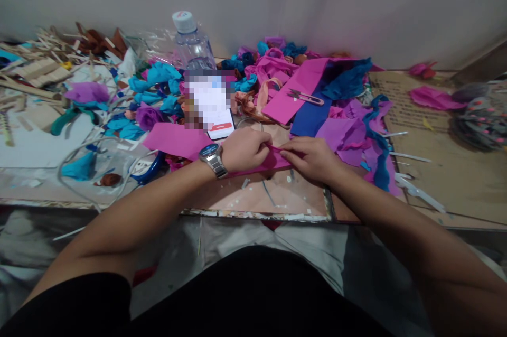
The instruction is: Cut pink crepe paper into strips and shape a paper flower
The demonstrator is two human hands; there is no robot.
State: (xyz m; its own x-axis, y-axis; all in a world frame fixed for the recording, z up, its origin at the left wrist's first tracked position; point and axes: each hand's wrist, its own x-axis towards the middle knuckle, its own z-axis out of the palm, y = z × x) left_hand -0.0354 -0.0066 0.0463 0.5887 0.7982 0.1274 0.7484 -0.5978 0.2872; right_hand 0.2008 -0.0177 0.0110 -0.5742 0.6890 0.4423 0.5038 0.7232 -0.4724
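Note:
My left hand [247, 148], with a metal-banded watch [214, 159] on its wrist, is closed on one end of a folded edge of pink crepe paper [259, 169]. The thumb and fingers of my right hand [312, 158] pinch that same edge just to the right. Both hands rest low over the bare front part of the table [261, 197]. Another stretch of pink paper [178, 140] shows left of my wrist; whether it is the same piece is hidden. Beyond my hands, pink-handled thread snips [304, 96] lie on a flat pink sheet [291, 99].
A phone [221, 128] leans near a water bottle [194, 46]. Crumpled paper pieces [158, 83] cover the back. Green-handled pliers [65, 119], a cable [77, 189] and a blue round object [148, 168] lie left. Cardboard [443, 168] and a white-handled tool [420, 193] are right.

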